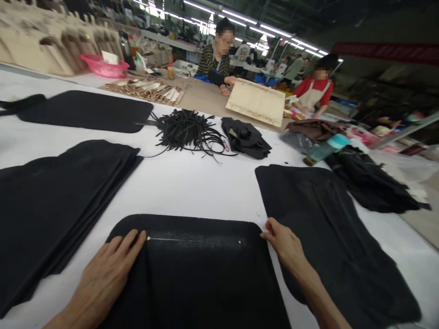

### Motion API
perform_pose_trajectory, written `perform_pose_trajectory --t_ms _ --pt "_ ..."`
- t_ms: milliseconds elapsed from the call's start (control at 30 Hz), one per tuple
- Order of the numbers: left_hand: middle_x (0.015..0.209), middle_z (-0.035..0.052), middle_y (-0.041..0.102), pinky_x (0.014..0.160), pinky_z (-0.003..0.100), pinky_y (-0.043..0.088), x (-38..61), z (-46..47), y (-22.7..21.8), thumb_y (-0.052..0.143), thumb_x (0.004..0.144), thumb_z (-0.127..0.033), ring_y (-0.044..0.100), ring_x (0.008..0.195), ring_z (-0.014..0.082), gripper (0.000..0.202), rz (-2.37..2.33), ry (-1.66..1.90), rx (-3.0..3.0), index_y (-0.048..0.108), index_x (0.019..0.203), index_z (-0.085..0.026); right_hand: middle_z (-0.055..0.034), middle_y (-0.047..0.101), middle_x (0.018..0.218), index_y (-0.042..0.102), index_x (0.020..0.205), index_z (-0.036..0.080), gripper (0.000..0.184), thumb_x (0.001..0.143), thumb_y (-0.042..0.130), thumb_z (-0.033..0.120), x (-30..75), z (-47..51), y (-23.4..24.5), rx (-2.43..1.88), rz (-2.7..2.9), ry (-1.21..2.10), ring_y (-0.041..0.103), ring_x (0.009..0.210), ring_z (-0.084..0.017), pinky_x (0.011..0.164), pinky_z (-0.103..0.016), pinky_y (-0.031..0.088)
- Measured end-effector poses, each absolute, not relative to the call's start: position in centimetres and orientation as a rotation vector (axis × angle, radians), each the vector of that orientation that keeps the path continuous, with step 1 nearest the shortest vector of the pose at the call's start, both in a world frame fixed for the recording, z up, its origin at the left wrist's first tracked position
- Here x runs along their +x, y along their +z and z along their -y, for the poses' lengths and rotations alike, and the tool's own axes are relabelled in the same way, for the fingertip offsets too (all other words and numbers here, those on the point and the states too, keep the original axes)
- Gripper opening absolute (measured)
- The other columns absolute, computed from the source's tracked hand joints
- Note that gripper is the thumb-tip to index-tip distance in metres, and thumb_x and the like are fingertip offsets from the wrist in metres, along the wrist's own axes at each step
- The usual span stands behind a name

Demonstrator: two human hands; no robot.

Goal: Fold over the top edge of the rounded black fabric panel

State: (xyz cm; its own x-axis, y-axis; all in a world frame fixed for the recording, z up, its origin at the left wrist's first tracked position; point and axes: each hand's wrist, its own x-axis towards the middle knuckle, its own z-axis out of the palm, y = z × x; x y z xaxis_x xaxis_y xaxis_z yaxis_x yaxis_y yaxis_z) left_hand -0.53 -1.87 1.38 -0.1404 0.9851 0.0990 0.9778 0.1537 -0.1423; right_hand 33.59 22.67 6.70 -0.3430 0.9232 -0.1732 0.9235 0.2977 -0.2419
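Observation:
A black leather-like panel point(212, 274) with rounded corners lies in front of me on the white tabletop. A thin white line and two small white marks show near its far edge. My left hand point(106, 269) rests flat on the panel's left side, fingers stretched toward the left white mark. At the far right corner, my right hand point(283, 242) pinches the panel's edge between thumb and fingers. To the left is a stack of black pieces point(65, 196). Right of my right hand lies another set of black panels point(318, 219), slightly rumpled.
Farther back are a flat black piece point(89, 109), a heap of black strips point(187, 130), folded black material point(245, 137) and a bottle with a teal lid point(325, 148). A pink basin point(104, 66) stands behind. Across the table, a person point(216, 59) holds a pale board point(255, 103); another person point(315, 89) works nearby.

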Motion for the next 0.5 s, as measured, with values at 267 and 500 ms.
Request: perform_pose_trajectory --t_ms 267,500 --pt "0.119 0.0130 0.057 0.084 0.042 0.045 -1.9 2.2 -1.3 0.034 0.075 0.000 0.055 0.094 0.0263 0.056 2.256 0.030 -1.979 0.053 0.124 -0.018 0.0041 0.053 0.062 0.049 0.067 0.023 0.013 0.079 0.046 0.028 30.5 -19.8 6.7 1.766 -2.548 -0.772 0.050 0.061 -0.013 0.056 -0.024 0.032" --pt "0.118 0.0069 0.063 0.090 0.031 0.046 -4.8 3.2 -4.5 0.038 0.076 -0.007 0.059 0.104 0.0215 0.048 2.336 -0.333 -1.732 0.062 0.114 -0.023 -0.0007 0.062 0.062 0.058 0.069 0.025 0.022 0.082 0.042 0.034 32.7 -21.4 3.6 1.868 -2.589 -0.700 0.059 0.058 -0.019 0.054 -0.028 0.040"
